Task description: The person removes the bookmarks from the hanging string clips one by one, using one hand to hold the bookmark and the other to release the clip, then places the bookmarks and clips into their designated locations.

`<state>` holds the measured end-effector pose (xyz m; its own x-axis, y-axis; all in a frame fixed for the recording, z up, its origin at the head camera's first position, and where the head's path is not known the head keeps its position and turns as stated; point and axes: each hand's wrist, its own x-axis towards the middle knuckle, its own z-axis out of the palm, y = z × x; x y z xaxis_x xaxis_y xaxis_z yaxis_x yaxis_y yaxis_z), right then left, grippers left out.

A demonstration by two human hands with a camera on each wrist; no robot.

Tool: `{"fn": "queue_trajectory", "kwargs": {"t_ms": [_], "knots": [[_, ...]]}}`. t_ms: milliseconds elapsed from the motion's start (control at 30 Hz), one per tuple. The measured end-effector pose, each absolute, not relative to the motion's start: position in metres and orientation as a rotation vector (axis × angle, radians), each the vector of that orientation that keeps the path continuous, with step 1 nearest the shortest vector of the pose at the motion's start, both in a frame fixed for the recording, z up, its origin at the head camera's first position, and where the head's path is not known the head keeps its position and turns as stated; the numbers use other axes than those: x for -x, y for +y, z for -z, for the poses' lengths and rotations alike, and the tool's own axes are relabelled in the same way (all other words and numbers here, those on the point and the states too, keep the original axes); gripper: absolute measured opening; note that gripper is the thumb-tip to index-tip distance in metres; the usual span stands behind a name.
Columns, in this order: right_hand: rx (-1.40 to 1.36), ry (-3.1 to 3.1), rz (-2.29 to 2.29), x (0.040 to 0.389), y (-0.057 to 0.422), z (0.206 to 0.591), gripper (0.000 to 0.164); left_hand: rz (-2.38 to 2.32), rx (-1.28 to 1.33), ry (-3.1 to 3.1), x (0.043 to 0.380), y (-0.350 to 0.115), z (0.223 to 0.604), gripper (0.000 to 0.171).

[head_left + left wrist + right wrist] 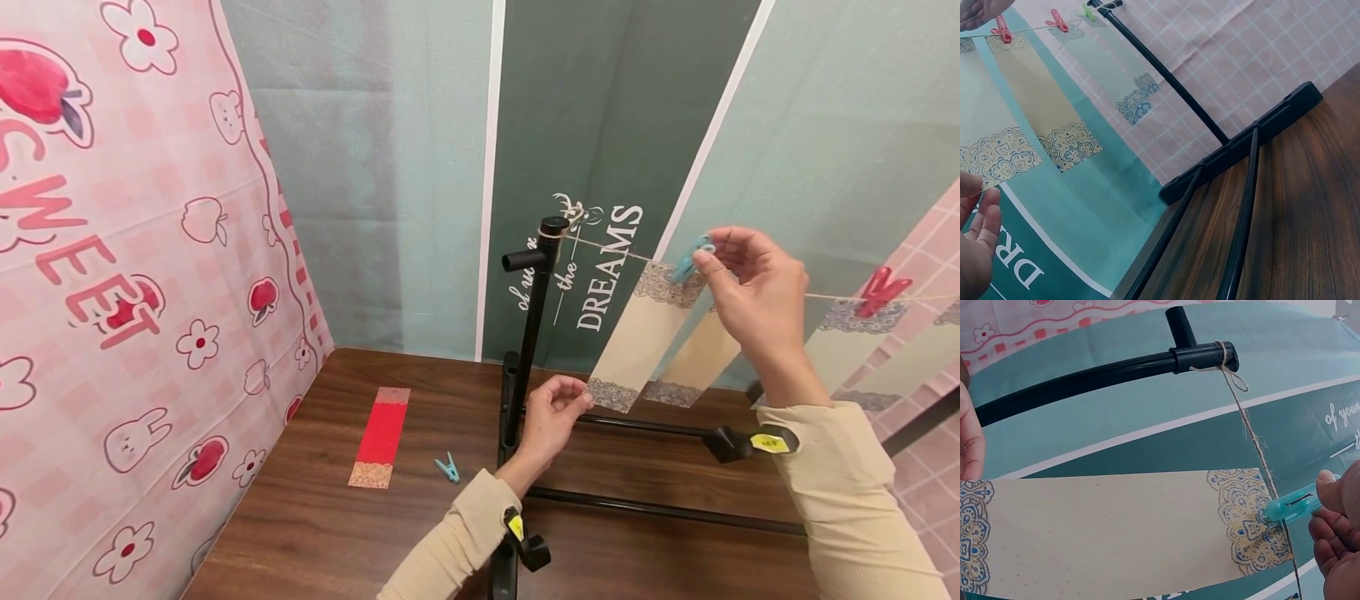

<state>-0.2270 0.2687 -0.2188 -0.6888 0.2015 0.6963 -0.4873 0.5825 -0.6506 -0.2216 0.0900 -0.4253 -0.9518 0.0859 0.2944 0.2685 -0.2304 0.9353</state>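
Paper strip [641, 329], cream, flat and rectangular with lacy blue-and-tan scrollwork at both ends, hangs from fuzzy brown twine [1244, 419]. The right hand [759, 287] pinches a smooth light-blue plastic clothespin [693, 258] at its top edge; below, the left hand [551, 418] pinches its bottom corner.

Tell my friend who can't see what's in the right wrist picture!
A right hand pinches a blue peg at the patterned end of a cream card, where a string runs. The string is tied round a black pole, and a left hand holds the card's other end.
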Motion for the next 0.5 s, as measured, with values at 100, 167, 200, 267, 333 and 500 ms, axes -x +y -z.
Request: {"fn": "queue_trajectory", "kwargs": {"t_ms": [100, 167, 200, 267, 333, 500], "knots": [[-0.225, -2.024, -1.169, 0.2261, 0.2685, 0.2181, 0.021, 2.328, 0.438, -1.873, 0.2211, 0.0896, 0.4251, 0.011], [-0.228, -2.009, -1.182, 0.2256, 0.2683, 0.2176, 0.021, 2.325, 0.436, -1.88, 0.221, 0.089, 0.4255, 0.011], [-0.231, -2.002, -1.188, 0.2255, 0.2683, 0.2172, 0.021, 2.327, 0.436, -1.881, 0.2209, 0.0888, 0.4256, 0.011], [-0.239, -1.985, -1.197, 0.2249, 0.268, 0.2164, 0.02, 2.331, 0.435, -1.882, 0.2205, 0.0881, 0.4258, 0.01], [-0.248, -1.969, -1.206, 0.2242, 0.2676, 0.2155, 0.02, 2.332, 0.435, -1.881, 0.217, 0.0859, 0.4217, 0.01], [-0.259, -1.944, -1.227, 0.2217, 0.2663, 0.2139, 0.021, 2.326, 0.436, -1.882, 0.2133, 0.0835, 0.4186, 0.011]]}}
